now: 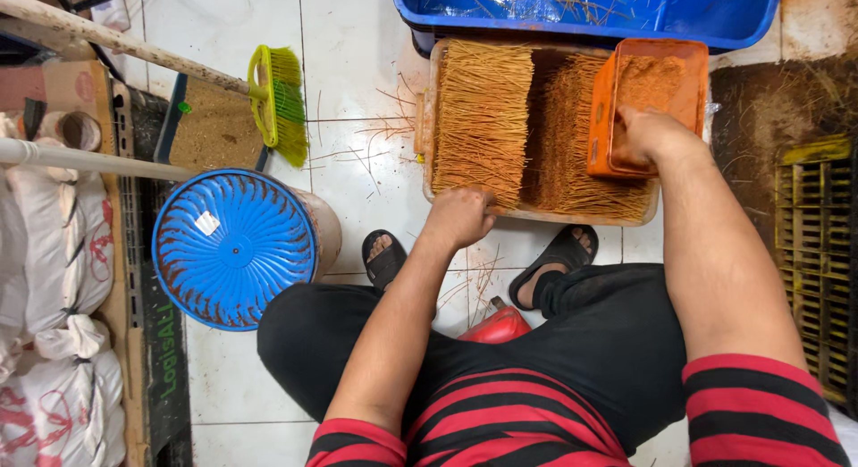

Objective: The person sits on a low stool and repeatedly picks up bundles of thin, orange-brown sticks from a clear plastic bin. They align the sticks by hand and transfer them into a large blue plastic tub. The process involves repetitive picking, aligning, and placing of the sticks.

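Observation:
A shallow wooden tray (427, 127) lies on the tiled floor in front of me, filled with two beds of thin tan sticks (483, 118). My left hand (460, 217) is closed over the near ends of the left bed at the tray's front edge. My right hand (648, 132) grips the near edge of an orange plastic tub (643, 87) holding brown powder, which rests tilted on the right bed of sticks. My sandalled feet (384, 257) are just in front of the tray.
A blue plastic basin (715, 16) with loose sticks stands behind the tray. A blue round stool (234, 248) is at my left, a green broom (279, 100) and dustpan behind it. White sacks (54, 270) line the left; a yellow crate (818, 252) is right.

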